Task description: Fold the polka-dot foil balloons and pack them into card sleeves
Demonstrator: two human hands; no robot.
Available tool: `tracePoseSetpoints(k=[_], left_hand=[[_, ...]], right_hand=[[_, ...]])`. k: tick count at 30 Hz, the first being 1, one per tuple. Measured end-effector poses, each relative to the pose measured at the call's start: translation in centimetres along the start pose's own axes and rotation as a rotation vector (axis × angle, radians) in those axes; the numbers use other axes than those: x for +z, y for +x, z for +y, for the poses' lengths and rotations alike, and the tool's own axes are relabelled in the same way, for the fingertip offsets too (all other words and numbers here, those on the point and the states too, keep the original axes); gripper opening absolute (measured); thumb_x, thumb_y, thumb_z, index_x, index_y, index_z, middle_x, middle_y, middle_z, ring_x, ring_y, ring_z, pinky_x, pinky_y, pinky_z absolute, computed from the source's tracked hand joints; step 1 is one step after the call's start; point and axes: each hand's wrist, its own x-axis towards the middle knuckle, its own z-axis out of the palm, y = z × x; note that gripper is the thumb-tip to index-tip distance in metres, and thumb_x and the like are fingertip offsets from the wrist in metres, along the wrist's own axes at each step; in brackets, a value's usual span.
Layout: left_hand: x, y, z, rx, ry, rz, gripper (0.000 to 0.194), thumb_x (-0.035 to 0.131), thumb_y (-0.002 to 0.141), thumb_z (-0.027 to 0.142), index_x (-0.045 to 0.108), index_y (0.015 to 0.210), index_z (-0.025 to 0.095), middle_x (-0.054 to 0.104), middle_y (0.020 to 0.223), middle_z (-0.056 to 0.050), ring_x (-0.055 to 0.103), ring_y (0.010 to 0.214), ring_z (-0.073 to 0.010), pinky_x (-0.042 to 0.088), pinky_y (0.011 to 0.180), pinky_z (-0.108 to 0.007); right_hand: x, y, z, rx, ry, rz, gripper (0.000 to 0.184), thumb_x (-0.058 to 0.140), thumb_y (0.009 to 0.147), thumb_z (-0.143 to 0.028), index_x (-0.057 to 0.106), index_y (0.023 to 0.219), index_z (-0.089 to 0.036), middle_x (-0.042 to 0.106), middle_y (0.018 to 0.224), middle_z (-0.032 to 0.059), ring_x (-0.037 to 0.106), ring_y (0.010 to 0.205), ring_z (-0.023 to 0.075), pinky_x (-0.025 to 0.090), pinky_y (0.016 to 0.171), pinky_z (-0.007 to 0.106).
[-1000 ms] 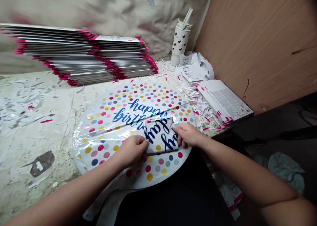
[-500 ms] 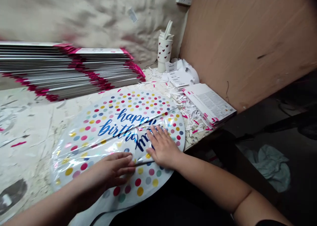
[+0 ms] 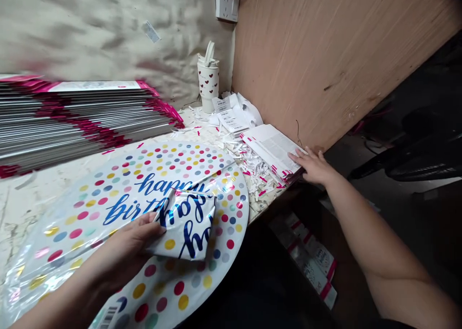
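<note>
My left hand (image 3: 139,235) grips a folded foil balloon (image 3: 193,233), silvery white with blue lettering, between thumb and fingers. Under it lies a flat, round foil balloon (image 3: 187,163) with coloured dots and the words "happy birthday" partly covered. Its near edge hangs over the table's front. Off to the right, my right hand (image 3: 314,166) is open, fingers stretched out, and its fingertips touch the near right corner of a stack of white printed sleeves (image 3: 269,146) with pink edges. The thumb's hold there is hidden.
Shredded paper strips (image 3: 252,170) lie beside the stack, with a sheet of labels (image 3: 231,120) behind. A cup with hearts (image 3: 208,83) stands near the wooden panel (image 3: 306,55). Pink-edged packets (image 3: 90,112) are piled at back left; more packages (image 3: 314,261) lie below the table.
My left hand has lifted a folded balloon that lay on the round one. My right hand has left the balloon for the printed stack. The view has turned right.
</note>
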Motion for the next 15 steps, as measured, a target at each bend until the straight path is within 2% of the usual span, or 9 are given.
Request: tracePoseSetpoints(k=[2,4,5,7,9,10,12,14,15], left_hand=[[-1.5,-0.2,-0.2,0.058,-0.043,0.021,0.037,0.063,0.069,0.015,0.050,0.101,0.025,0.065,0.071,0.006,0.062,0.059,-0.0113,0.054,0.057,-0.027],[-3.2,-0.4,-0.3,0.093,-0.059,-0.004,0.038,0.063,0.073,0.024,0.050,0.109,0.027,0.068,0.075,0.006,0.064,0.063,-0.0128,0.055,0.061,-0.030],[-4.0,-0.5,-0.3,0.116,-0.053,-0.017,0.037,0.063,0.074,0.027,0.052,0.110,0.028,0.069,0.076,0.006,0.065,0.065,-0.0136,0.055,0.063,-0.030],[-5.3,-0.9,-0.1,0.206,-0.029,0.023,0.036,0.065,0.074,0.030,0.056,0.109,0.029,0.070,0.077,0.007,0.065,0.069,-0.0154,0.054,0.063,-0.032],[-6.0,-1.6,0.2,0.349,-0.016,0.133,0.041,0.066,0.072,0.032,0.057,0.112,0.030,0.071,0.083,0.008,0.065,0.074,-0.0181,0.054,0.065,-0.034],[-6.1,-2.0,0.2,0.418,-0.006,0.181,0.045,0.067,0.072,0.033,0.055,0.115,0.031,0.071,0.086,0.008,0.065,0.077,-0.0194,0.054,0.067,-0.036],[-6.0,-3.1,0.1,0.525,0.040,0.236,0.050,0.066,0.072,0.034,0.052,0.120,0.030,0.071,0.093,0.007,0.065,0.081,-0.0208,0.055,0.072,-0.038],[-5.7,-4.2,-0.5,0.613,0.173,0.308,0.050,0.061,0.076,0.036,0.048,0.123,0.029,0.070,0.099,0.005,0.065,0.083,-0.0209,0.055,0.074,-0.039],[-5.4,-4.7,-0.9,0.649,0.293,0.350,0.048,0.056,0.078,0.038,0.046,0.124,0.029,0.069,0.102,0.005,0.065,0.085,-0.0208,0.055,0.075,-0.038]], right_hand=[[-1.0,-0.3,1.2,-0.045,0.006,0.048,0.049,0.046,0.079,-0.009,0.054,0.124,-0.028,0.048,0.134,0.0063,0.030,0.132,0.0305,0.022,0.102,0.061],[-2.6,-1.4,-0.8,-0.136,0.108,0.169,0.037,0.041,0.086,-0.014,0.062,0.114,-0.024,0.060,0.121,0.0063,0.044,0.123,0.0262,0.029,0.103,0.053],[-3.4,-2.3,-3.1,-0.206,0.173,0.233,0.035,0.041,0.087,-0.015,0.063,0.113,-0.021,0.062,0.118,0.0071,0.049,0.119,0.0245,0.033,0.103,0.047],[-4.3,-4.4,-9.3,-0.325,0.231,0.325,0.038,0.040,0.089,-0.018,0.055,0.123,-0.016,0.057,0.125,0.0074,0.052,0.116,0.0183,0.037,0.103,0.033],[-3.5,-6.8,-16.5,-0.621,0.245,0.397,0.038,0.039,0.088,-0.016,0.055,0.123,-0.012,0.058,0.123,0.0108,0.055,0.111,0.0216,0.045,0.094,0.035],[-2.7,-8.0,-19.9,-0.770,0.222,0.338,0.040,0.039,0.087,-0.016,0.054,0.124,-0.011,0.057,0.123,0.0132,0.056,0.109,0.0248,0.049,0.088,0.038],[-0.8,-9.5,-24.9,-0.895,0.219,0.182,0.035,0.044,0.084,-0.015,0.059,0.115,-0.008,0.064,0.108,0.0180,0.063,0.093,0.0270,0.053,0.071,0.039],[0.1,-9.7,-27.2,-0.860,0.361,0.068,0.033,0.052,0.083,-0.030,0.061,0.108,-0.010,0.067,0.099,0.0157,0.064,0.086,0.0251,0.053,0.071,0.036],[-0.1,-9.3,-27.4,-0.790,0.467,0.085,0.041,0.056,0.081,-0.039,0.060,0.110,-0.010,0.066,0.102,0.0150,0.063,0.091,0.0247,0.052,0.077,0.036]])
